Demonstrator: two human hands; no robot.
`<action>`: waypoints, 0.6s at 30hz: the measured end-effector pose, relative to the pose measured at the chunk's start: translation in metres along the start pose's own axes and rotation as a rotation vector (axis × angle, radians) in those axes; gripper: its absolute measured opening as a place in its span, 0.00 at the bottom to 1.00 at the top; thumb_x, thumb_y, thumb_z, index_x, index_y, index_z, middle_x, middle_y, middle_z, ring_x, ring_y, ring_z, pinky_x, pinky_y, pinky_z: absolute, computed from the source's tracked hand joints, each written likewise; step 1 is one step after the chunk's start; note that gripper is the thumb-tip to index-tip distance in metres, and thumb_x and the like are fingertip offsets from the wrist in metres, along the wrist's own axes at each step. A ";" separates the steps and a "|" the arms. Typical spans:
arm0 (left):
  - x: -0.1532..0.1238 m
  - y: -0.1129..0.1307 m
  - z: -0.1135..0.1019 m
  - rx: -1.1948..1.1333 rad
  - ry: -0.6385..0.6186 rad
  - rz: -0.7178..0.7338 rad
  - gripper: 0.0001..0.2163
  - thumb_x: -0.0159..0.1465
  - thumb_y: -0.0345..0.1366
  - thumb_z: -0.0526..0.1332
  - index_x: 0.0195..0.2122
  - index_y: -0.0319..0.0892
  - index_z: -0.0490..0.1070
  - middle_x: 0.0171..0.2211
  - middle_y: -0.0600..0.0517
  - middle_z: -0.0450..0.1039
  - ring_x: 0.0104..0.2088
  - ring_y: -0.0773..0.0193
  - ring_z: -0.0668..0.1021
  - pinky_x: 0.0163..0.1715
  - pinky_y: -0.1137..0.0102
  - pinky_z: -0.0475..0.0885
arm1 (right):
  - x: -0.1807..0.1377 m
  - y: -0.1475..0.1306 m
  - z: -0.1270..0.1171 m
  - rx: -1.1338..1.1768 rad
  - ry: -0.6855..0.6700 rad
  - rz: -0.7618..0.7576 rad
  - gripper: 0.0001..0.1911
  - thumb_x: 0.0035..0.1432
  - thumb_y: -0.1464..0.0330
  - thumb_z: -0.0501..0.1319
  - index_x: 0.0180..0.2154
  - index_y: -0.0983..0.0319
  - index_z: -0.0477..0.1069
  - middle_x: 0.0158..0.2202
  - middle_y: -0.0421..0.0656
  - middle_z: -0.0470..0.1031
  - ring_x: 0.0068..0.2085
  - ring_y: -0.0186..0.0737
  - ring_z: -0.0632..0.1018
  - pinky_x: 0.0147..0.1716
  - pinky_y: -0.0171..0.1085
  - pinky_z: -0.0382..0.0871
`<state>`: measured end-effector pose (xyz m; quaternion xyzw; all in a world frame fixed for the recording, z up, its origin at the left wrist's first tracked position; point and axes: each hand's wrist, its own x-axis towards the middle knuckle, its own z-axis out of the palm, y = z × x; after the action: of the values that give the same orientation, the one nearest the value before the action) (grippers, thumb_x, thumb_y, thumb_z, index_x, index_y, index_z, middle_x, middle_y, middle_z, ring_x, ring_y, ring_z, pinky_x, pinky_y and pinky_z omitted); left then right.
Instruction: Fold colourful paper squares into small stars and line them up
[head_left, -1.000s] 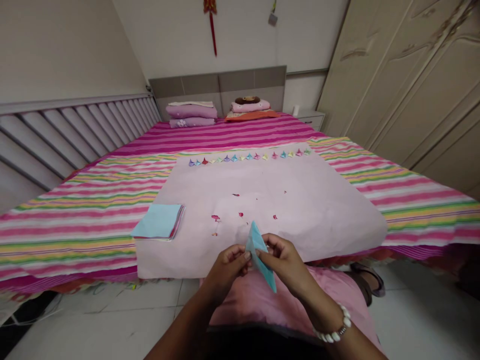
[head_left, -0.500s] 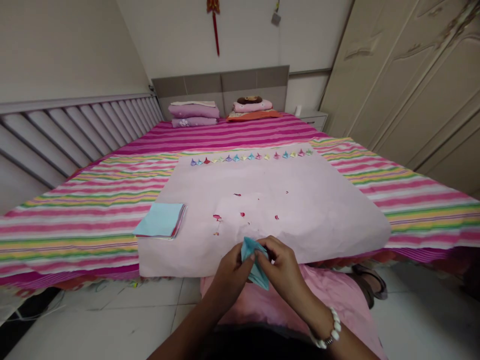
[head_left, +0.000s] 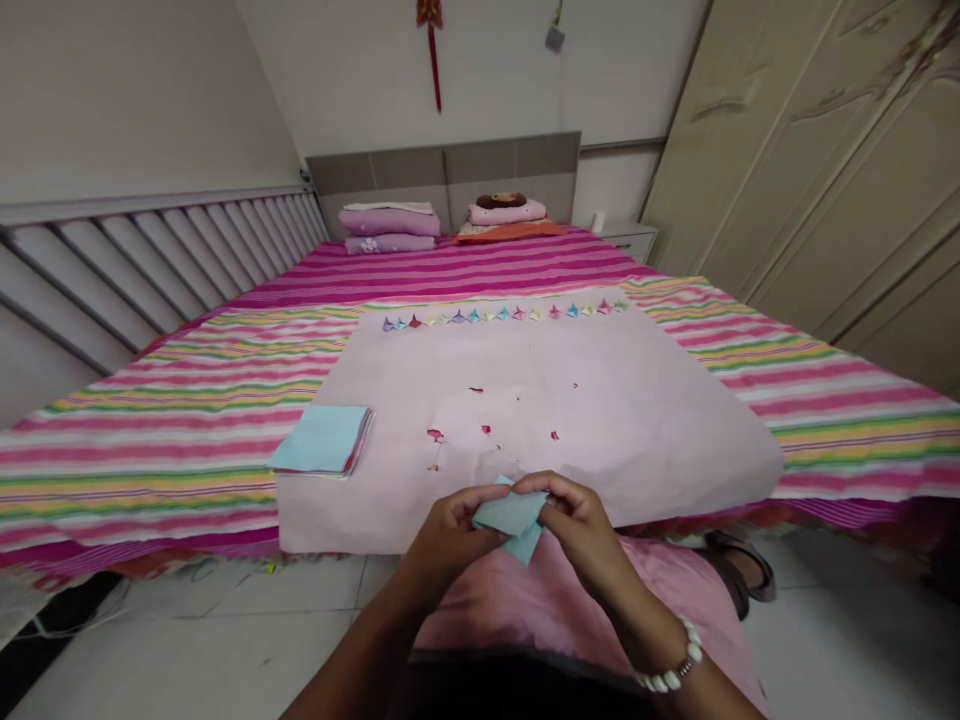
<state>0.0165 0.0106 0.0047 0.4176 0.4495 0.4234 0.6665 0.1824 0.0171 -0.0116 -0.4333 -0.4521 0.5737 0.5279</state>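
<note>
A partly folded piece of light blue paper (head_left: 514,515) is held between both hands, over the near edge of the pale pink sheet (head_left: 637,420). My left hand (head_left: 454,530) pinches its left side with thumb and fingers. On the other side, my right hand (head_left: 574,520) grips the right corner, its wrist wearing a white bead bracelet (head_left: 675,665). Flaps stick out at the top and bottom of the paper. To the left lies a stack of square coloured paper (head_left: 322,440), a light blue sheet on top. Small folded paper shapes (head_left: 474,316) in several colours form a row along the far edge.
Small red scraps (head_left: 435,435) lie scattered over the sheet's middle. The sheet is spread on a bed with a striped cover (head_left: 165,400). A pink cushion (head_left: 495,610) rests on my lap. Folded bedding (head_left: 390,225) stands by the headboard; a wardrobe (head_left: 817,200) is at right.
The blue paper has been turned and opened between my hands, from a narrow upright shape to a wider one lying across. My hands have moved slightly apart.
</note>
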 end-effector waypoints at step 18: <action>0.012 -0.008 -0.001 0.152 0.168 0.238 0.27 0.50 0.35 0.69 0.52 0.39 0.70 0.29 0.54 0.76 0.28 0.66 0.76 0.28 0.72 0.70 | 0.000 0.003 0.005 0.222 -0.068 0.221 0.39 0.34 0.71 0.74 0.51 0.59 0.66 0.28 0.36 0.78 0.29 0.37 0.77 0.31 0.37 0.70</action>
<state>0.0197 0.0195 -0.0060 0.4804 0.4817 0.4973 0.5383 0.1770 0.0168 -0.0131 -0.3996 -0.3533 0.6891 0.4905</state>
